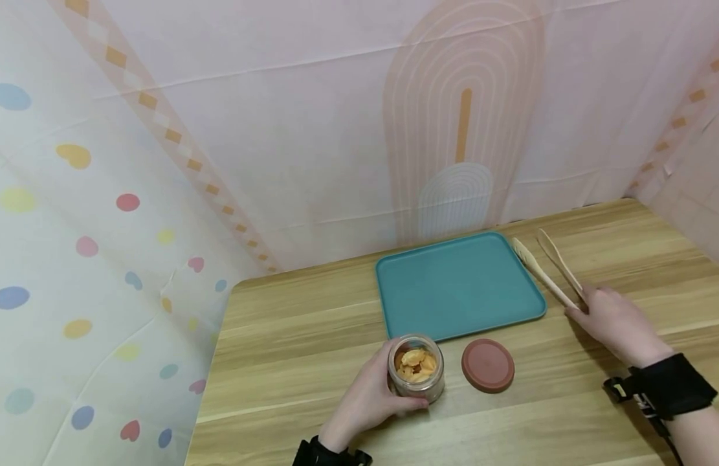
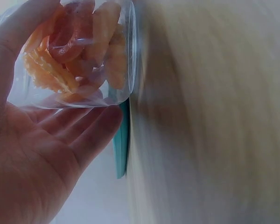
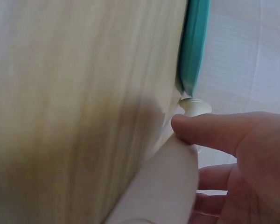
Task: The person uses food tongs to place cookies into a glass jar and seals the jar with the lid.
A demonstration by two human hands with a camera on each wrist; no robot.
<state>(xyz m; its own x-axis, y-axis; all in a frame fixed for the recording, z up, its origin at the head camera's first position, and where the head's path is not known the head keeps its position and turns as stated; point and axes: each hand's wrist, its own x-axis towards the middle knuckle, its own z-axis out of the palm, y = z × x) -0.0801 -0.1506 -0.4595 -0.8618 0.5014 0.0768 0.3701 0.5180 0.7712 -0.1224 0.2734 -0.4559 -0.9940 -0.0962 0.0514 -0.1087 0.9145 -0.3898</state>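
My left hand point(image 1: 367, 398) grips a clear jar point(image 1: 430, 390) standing on the table, thumb on the near side and fingers around the far left. The jar is uncovered and holds orange-yellow pieces point(image 1: 416, 366); the left wrist view shows curved orange chunks point(image 2: 105, 35) and a redder one through its wall. At the right, my right hand point(image 1: 618, 323) holds cream-coloured tongs point(image 1: 545, 276) by their joined end. Their two arms spread apart and point toward the back, beside the tray. In the right wrist view, the thumb lies on the tongs point(image 3: 163, 182), low over the table.
A teal rectangular tray point(image 1: 458, 285) lies at the back middle of the wooden table point(image 1: 289, 362). Between the jar and my right hand lies a round reddish-brown lid point(image 1: 488, 366). A patterned cloth point(image 1: 324, 149) hangs behind the table.
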